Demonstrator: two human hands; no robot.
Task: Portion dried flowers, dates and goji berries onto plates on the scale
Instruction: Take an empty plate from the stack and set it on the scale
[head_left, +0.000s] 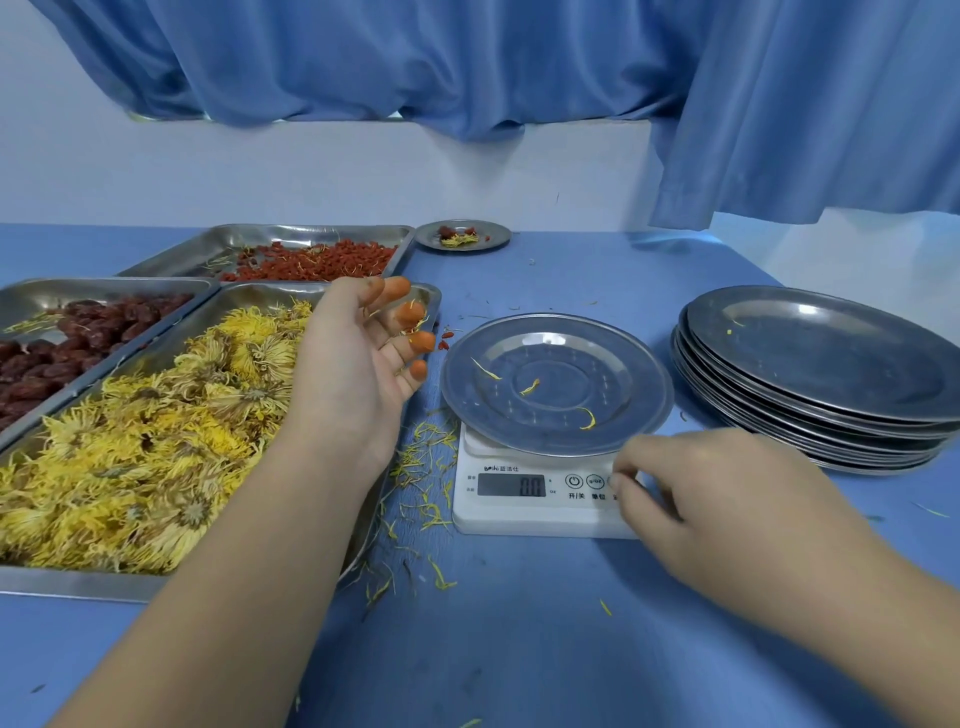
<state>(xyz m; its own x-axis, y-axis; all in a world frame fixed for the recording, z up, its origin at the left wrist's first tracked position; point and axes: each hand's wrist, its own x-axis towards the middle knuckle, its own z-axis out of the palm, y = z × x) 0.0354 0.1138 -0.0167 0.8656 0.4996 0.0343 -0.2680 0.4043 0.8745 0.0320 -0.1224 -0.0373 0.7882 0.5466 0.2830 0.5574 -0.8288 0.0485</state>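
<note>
Head view: a round, shallow steel plate (613, 364) sits on a white plastic scale (519, 512) whose display reads 0.0; only a few thin yellow petals lie on its shiny face. The left hand (358, 358) hangs above the corner of the flower tray (67, 584), palm turned inward, its loose fingers gripping nothing, its fingertips (397, 287) capped in smooth orange covers. The right hand (727, 499) rests at the scale's right front, fingers bent, tips on the button strip, gripping nothing. Shaggy, stringy dried flowers (130, 467) fill the near rectangular tray. Wrinkled dark red dates (67, 343) lie in the tray behind it, and small red goji berries (322, 260) in the farthest. A stack of plates (810, 374) stands right of the scale. A small plate (462, 235) with a mixed portion sits far back on the blue table (519, 649), which is strewn with petals.
</note>
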